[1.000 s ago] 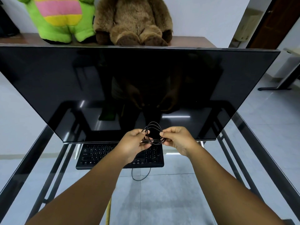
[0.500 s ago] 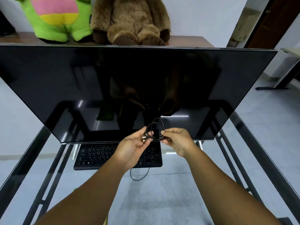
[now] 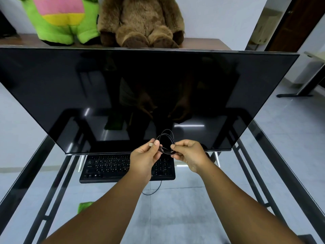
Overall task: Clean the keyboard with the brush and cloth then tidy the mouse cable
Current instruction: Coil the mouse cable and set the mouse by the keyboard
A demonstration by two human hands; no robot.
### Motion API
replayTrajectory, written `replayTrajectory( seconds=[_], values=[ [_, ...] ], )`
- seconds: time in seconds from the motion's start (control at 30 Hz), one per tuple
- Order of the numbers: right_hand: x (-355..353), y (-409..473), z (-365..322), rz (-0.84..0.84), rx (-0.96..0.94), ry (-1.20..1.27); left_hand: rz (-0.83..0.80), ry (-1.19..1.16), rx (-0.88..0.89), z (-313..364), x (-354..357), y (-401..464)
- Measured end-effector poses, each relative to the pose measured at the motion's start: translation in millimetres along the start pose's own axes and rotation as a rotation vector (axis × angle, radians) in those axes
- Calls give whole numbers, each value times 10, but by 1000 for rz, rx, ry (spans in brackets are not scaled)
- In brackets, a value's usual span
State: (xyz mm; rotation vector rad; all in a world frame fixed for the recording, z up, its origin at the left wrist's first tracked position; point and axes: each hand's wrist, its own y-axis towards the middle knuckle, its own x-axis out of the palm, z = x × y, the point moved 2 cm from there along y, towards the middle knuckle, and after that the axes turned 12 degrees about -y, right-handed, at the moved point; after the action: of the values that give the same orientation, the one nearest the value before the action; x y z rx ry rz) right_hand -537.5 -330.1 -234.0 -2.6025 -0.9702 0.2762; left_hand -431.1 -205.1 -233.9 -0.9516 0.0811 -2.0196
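A thin black mouse cable [image 3: 167,138] is wound into a small coil held up above the keyboard. My left hand [image 3: 145,157] pinches the coil's left side, with the metal plug end at its fingertips. My right hand [image 3: 189,152] pinches the coil's right side. The black keyboard [image 3: 109,166] lies flat on the glass table under the monitor's lower edge. A loose loop of black cable [image 3: 153,190] hangs in front of the keyboard. A bit of green cloth [image 3: 84,206] shows by my left forearm. The mouse and brush are not visible.
A large dark monitor [image 3: 123,94] leans over the glass table [image 3: 184,208], close behind my hands. A green plush toy [image 3: 61,18] and a brown teddy bear [image 3: 142,20] sit on a wooden shelf behind it. Dark metal table rails [image 3: 263,164] run along both sides.
My left fingers have shifted on the coil, bringing the plug end up to the fingertips. Both hands stay above the keyboard holding the coil.
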Motion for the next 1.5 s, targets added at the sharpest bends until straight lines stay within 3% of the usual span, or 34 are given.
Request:
replayTrajectory(
  seconds=[0.13, 0.23, 0.83, 1.07, 1.23, 1.5],
  values=[
    [18, -6, 17, -12, -16, -23, 254, 27, 71, -17, 32, 12],
    [23, 10, 30, 8, -24, -32, 320, 56, 112, -39, 72, 2],
    [-212, 144, 444, 74, -62, -164, 259, 260, 15, -310, 13, 205],
    [-596, 164, 1079, 363, -241, -853, 261, 387, -76, -822, -43, 414],
    [-806, 120, 1516, 352, -286, -1233, 249, 476, -109, -1183, 3, 511],
    [-942, 116, 1855, 344, -216, -1357, 260, 568, -95, -1539, 126, 688]
  ],
)
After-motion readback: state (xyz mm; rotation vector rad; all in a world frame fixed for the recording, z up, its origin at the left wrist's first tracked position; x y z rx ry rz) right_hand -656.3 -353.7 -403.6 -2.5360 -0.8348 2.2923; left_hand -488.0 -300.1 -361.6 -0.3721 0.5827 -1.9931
